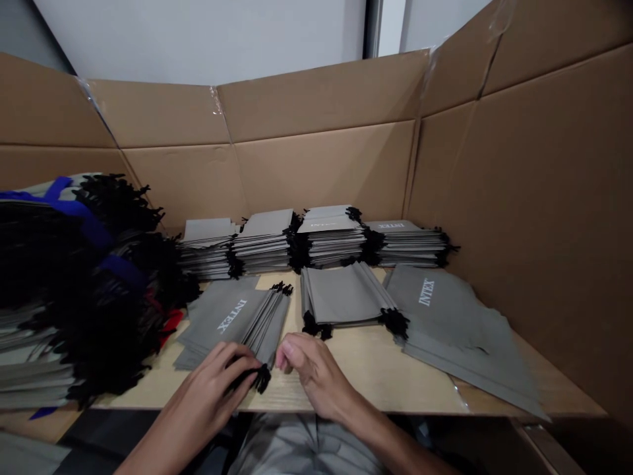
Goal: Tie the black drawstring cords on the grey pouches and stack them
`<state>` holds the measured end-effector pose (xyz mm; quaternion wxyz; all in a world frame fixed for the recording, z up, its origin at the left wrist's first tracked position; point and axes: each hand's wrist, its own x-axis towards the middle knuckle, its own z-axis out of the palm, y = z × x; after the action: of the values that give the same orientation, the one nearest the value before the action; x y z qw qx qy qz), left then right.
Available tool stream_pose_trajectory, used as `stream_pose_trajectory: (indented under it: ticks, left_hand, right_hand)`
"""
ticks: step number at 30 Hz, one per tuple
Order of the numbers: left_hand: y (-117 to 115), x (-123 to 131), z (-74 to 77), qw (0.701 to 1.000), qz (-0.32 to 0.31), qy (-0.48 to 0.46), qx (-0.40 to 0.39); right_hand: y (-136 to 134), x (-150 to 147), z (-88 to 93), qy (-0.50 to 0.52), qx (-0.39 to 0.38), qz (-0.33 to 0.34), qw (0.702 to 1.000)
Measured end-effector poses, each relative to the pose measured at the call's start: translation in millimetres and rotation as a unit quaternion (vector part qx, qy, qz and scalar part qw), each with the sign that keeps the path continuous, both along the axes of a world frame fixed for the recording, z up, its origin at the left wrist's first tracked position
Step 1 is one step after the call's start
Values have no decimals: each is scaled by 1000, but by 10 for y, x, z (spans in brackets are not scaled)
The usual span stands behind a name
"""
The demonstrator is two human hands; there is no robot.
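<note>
My left hand (220, 376) has its fingers closed on the near corner of a fanned bundle of grey drawstring bags (264, 330), where a tuft of black cord ends sticks out. The bundle leans over flat grey bags printed INTEX (222, 316). Just right of that corner is my right hand (311, 369), its fingers curled in and the thumb against the index finger. Whether anything is inside that hand cannot be made out. Beyond it lies a small stack of grey bags (346, 293) with black cords at its near corners.
Neat bag stacks (336, 244) line the back cardboard wall (321, 161). More INTEX bags (445, 316) are spread at the right. A tall pile of bags with black cords (99, 297) and blue straps stands at the left. The wooden tabletop's (395, 382) front edge is near my lap.
</note>
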<state>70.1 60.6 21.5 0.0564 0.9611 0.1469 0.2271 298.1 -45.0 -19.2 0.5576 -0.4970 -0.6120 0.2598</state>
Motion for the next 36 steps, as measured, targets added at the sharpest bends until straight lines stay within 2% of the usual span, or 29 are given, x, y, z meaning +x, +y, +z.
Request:
stream_pose_trajectory:
  ticks: [7,12,15,19,25,29,36]
  left_hand:
    - [-9,18,3,999,14,28,33]
    - [-10,37,-36,996,4,28,81]
    - [-24,47,-49,997,-1,26,79]
    - [-33,40,-41,999,0,34,26]
    - [-30,53,50,997,16,15,-71]
    - [-35,74,94,991,46,-16,-122]
    - [-17,86,69,976,86,-61,-192]
  right_hand:
    - [-12,-11,37,-25,-13,-1,1000]
    - [-35,-5,60,-38,-8,2,999]
    - [-27,-12,76,-39,-14,5,999]
    - [3,-42,87,-24,-37,3,999]
    - [33,-67,51,17,-62,-41,997]
    - [33,-73,45,3,-63,-50,997]
    - [35,-77,10,-34,-43,-41,998]
